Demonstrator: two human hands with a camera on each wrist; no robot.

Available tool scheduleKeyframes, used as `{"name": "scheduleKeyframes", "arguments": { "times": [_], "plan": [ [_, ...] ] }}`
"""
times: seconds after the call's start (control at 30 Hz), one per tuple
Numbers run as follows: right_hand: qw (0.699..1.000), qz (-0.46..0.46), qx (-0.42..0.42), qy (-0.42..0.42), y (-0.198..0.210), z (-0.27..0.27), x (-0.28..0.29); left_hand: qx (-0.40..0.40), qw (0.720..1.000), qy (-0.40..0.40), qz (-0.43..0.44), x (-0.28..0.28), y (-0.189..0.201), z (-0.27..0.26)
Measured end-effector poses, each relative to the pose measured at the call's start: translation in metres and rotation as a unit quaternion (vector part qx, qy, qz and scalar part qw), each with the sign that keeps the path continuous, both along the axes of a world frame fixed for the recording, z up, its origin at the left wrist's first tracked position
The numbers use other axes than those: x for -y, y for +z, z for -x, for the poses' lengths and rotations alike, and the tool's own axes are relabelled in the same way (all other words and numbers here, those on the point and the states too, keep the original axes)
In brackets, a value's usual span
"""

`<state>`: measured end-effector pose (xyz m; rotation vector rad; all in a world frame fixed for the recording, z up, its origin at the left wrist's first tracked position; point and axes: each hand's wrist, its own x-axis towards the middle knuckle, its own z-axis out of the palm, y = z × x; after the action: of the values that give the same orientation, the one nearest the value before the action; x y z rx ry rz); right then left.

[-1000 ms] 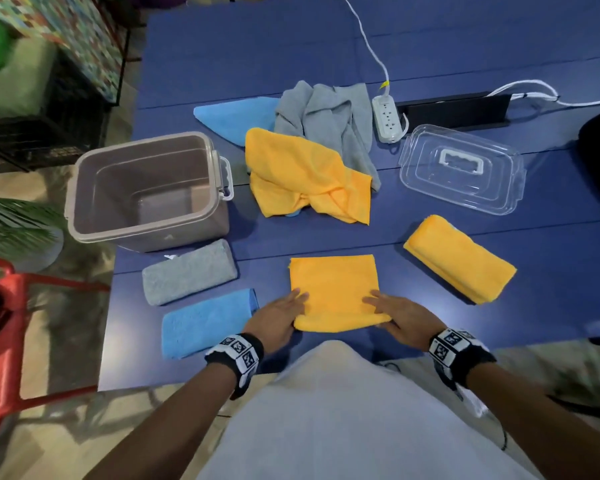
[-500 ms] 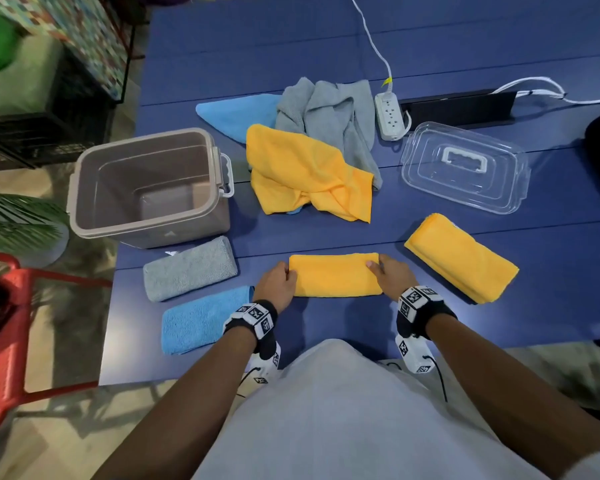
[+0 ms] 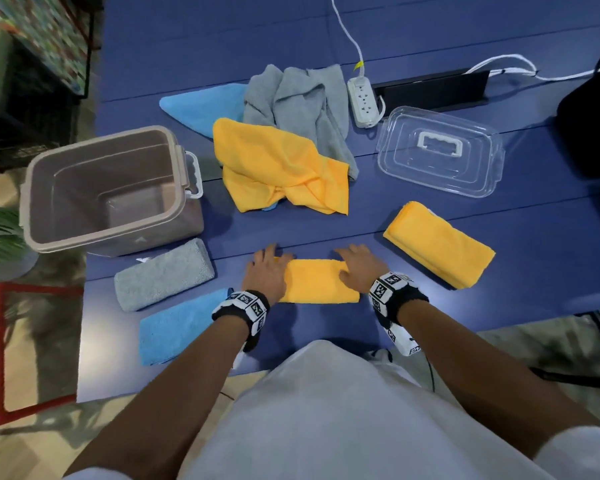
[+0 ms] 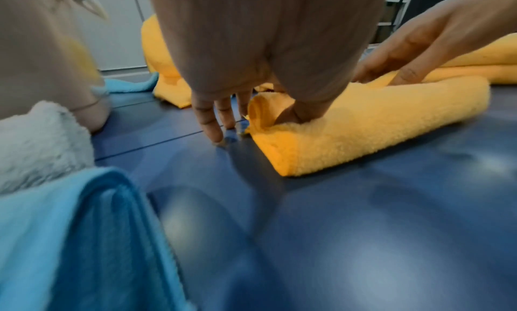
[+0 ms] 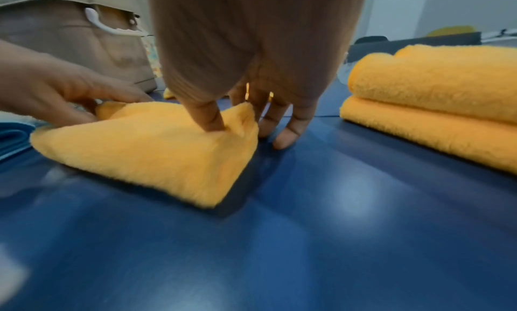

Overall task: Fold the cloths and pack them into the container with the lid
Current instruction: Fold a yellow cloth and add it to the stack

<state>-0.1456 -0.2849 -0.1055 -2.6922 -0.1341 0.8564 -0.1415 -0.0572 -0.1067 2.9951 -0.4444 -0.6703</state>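
Observation:
A folded yellow cloth [image 3: 314,282] lies as a narrow strip near the table's front edge. My left hand [image 3: 265,271] rests on its left end and my right hand [image 3: 355,268] on its right end. In the wrist views each thumb [image 5: 209,118] presses into the cloth [image 4: 363,125] while the straight fingers [image 4: 212,127] touch the table beyond its far edge. The empty beige container [image 3: 97,140] stands at the left. Its clear lid [image 3: 440,150] lies at the right. A crumpled yellow cloth [image 3: 278,164], a grey one [image 3: 298,98] and a blue one [image 3: 205,105] are piled behind.
A folded grey cloth [image 3: 163,273] and a folded blue cloth [image 3: 177,327] lie left of my hands. A folded yellow cloth [image 3: 437,244] lies to the right. A white power strip [image 3: 362,102] and a black bag [image 3: 589,126] sit at the back.
Both hands carried the cloth's near edge away from me, folding the square into a narrow strip. They now lie flatter on its two ends.

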Motion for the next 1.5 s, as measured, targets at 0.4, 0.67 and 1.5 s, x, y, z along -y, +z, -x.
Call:
{"name": "scheduleKeyframes", "arguments": {
  "times": [0.4,0.67,1.5],
  "plan": [
    [0.987,-0.128,-0.088,-0.039,0.009,0.028,0.046,-0.163,0.970,-0.178,0.032,0.056,0.016,-0.036],
    [0.945,-0.182,0.199,-0.185,0.090,0.029,0.148,-0.024,0.954,-0.241,0.176,0.157,0.082,-0.071],
    [0.954,0.021,0.277,-0.116,0.053,0.043,0.182,0.164,0.878,-0.425,0.145,0.225,0.034,-0.076]
  ]
}}
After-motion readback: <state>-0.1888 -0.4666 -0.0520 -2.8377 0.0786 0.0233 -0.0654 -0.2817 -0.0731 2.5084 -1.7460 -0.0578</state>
